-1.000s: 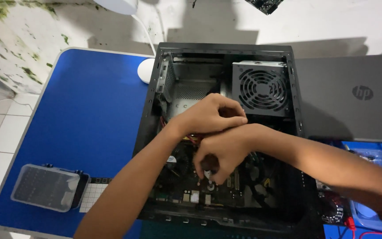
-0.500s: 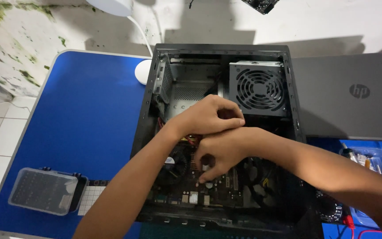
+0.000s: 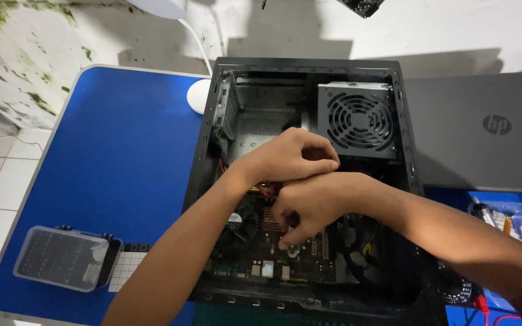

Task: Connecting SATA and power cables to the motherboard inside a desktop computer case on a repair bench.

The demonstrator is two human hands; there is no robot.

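An open black computer case lies on its side on the blue table. Both my hands are inside it, over the motherboard. My left hand is curled shut above the board, next to the grey power supply with its round fan grille; what its fingers hold is hidden. My right hand lies just below it, fingers pinched down on a small part of the board that I cannot make out. A round cooler fan shows beside my left forearm.
A closed grey laptop lies right of the case. A clear plastic bit box sits at the table's front left corner. A white round lamp base with a cable stands behind the case. A clear tray with small tools is at the right.
The view has shifted slightly. My right hand's fingers have moved a little on the motherboard; my left hand stays curled above it.
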